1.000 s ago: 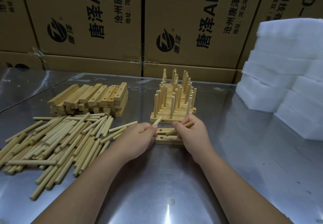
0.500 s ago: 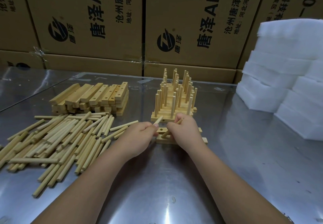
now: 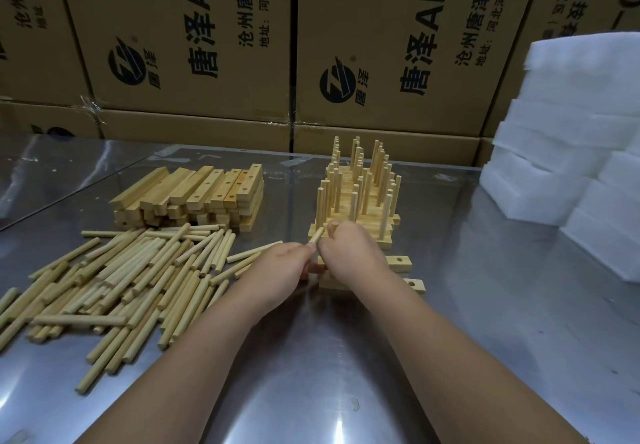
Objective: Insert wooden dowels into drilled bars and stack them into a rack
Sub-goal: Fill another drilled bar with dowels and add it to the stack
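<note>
Toward the middle of the shiny steel table, nearest the person, the left hand pinches a short round pale-wood dowel between thumb and fingertips, its free end tilted up and away. Touching it on the right, the right hand lies curled, knuckles up, over two drilled pale-wood bars lying flat side by side. Only their right ends show, each with a hole, and I cannot tell whether this hand grips anything. Off toward the left edge sprawls a loose heap of wooden dowels. Just behind the hands stands the stacked wooden rack, bristling with upright dowels. Left of it, behind the heap, sits a pile of drilled wooden bars. Along the right edge rise white foam blocks, and brown printed cardboard boxes wall off the far edge.
</note>
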